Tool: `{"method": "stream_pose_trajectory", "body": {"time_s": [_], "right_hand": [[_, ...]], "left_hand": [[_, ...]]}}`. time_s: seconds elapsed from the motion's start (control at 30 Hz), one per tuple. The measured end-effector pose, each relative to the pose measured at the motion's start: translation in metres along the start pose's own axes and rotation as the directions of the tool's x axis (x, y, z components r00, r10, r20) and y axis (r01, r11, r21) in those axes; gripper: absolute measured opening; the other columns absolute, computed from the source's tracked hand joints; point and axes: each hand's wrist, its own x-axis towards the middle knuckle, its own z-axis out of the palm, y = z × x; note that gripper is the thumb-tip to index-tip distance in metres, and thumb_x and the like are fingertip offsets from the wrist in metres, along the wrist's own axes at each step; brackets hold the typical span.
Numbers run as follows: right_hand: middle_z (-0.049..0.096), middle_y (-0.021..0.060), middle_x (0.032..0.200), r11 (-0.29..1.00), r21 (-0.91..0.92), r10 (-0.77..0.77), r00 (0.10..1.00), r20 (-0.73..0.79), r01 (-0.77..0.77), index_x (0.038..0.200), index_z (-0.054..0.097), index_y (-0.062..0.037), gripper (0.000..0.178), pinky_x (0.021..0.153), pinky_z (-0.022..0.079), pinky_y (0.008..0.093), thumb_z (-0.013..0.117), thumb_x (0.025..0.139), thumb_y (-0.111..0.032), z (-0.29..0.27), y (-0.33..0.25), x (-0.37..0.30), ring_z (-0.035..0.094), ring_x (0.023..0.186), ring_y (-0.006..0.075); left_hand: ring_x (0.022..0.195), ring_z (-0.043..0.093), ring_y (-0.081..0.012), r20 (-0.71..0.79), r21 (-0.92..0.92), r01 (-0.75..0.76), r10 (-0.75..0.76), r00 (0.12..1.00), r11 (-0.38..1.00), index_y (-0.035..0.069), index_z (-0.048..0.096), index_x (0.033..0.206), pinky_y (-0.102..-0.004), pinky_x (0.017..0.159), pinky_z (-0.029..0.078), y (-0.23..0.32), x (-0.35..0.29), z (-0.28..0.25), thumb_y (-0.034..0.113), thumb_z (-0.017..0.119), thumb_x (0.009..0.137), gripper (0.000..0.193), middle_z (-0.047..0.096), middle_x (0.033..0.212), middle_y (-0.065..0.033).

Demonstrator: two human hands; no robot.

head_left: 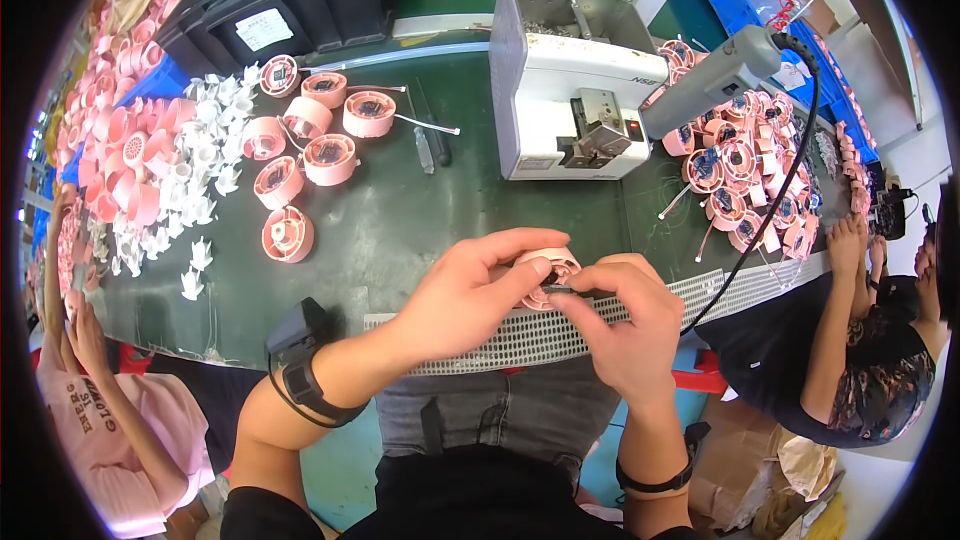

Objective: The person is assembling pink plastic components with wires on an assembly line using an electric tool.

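Close to the table's front edge, my left hand (465,290) is closed around a round pink plastic housing (556,257), its open side turned up. Dark parts show inside it. From the other side my right hand (632,325) reaches in, thumb and forefinger pinched at the housing's opening. A thin dark piece (562,290) shows at those fingertips, but its kind is too small to make out. Several similar pink housings (330,159) with circuit boards and wires lie on the green table to the left.
A white screw-feeding machine (560,70) stands at the back, a grey electric screwdriver (715,80) beside it with a black cable (805,140). Pink assemblies (740,160) pile up right. White parts (200,160) and a black crate (290,15) are left. Co-workers sit on both sides.
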Motion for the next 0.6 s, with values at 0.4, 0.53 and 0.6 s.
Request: {"method": "stream_pose_trajectory", "body": {"time_s": [0.4,0.53,0.6], "right_hand": [[0.068,0.0058,0.084,0.987,-0.082,-0.125,0.986,0.108,0.135,0.087,0.073,-0.0056,0.014,0.066,0.051,0.0331,0.077,0.073,-0.005,-0.003,0.003,0.009,0.063,0.076,0.0237],[0.064,0.0082,0.090,0.982,-0.185,-0.037,0.998,-0.045,0.028,0.094,0.071,-0.0049,0.022,0.067,0.051,0.0327,0.078,0.073,-0.004,0.007,-0.003,0.002,0.063,0.078,0.0226],[0.063,0.0094,0.092,0.990,-0.135,0.012,0.989,-0.150,-0.032,0.097,0.070,-0.0036,0.025,0.068,0.052,0.0326,0.079,0.073,-0.003,0.016,-0.003,-0.001,0.064,0.080,0.0222]], "left_hand": [[0.100,0.062,-0.0113,-0.018,-0.002,-0.016,0.016,1.000,1.000,-0.003,0.055,0.128,-0.0253,0.083,0.054,-0.005,0.002,0.000,0.010,0.053,0.101,0.030,0.064,0.117,-0.0076],[0.101,0.062,-0.0118,-0.022,-0.046,-0.059,0.058,0.998,0.997,-0.003,0.054,0.126,-0.0259,0.083,0.054,-0.007,0.002,0.002,0.010,0.051,0.102,0.028,0.065,0.116,-0.0077],[0.094,0.064,-0.0113,-0.072,-0.137,-0.102,0.092,0.993,0.985,-0.003,0.053,0.126,-0.0251,0.082,0.055,-0.009,0.001,0.002,0.010,0.058,0.098,0.031,0.064,0.112,-0.0102]]}}
